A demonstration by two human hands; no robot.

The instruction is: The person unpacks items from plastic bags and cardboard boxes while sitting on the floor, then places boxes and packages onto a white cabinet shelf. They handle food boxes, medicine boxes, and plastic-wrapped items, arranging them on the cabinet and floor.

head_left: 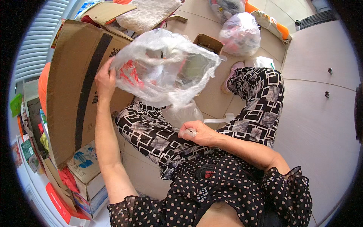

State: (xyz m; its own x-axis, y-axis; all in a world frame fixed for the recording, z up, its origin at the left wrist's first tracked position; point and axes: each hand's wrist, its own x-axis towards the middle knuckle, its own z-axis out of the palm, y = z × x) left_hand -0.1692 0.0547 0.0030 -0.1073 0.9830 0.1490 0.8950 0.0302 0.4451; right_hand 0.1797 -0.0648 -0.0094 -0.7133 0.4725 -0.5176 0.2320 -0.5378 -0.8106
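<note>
Holding the edge of a clear plastic bag (162, 90), the left hand (106, 79) is just beside a large cardboard piece (65, 85), while the right hand (202, 133) is closed around bunched plastic (189, 132), the bag spreading above the tiled floor (145, 172).

Person's left arm (108, 140) extended forward, left hand (105, 78) curled closed; right forearm (244, 150) angled inward, right hand (200, 134) fisted.

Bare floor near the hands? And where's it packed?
Bare floor: a patch between left forearm, left trouser leg and blouse; a smaller one between plastic bag, right trouser leg and white strip. Crowded: left of the forearm, with the cardboard panel and cartons; beyond the bag, an open brown box and filled bags.
</note>
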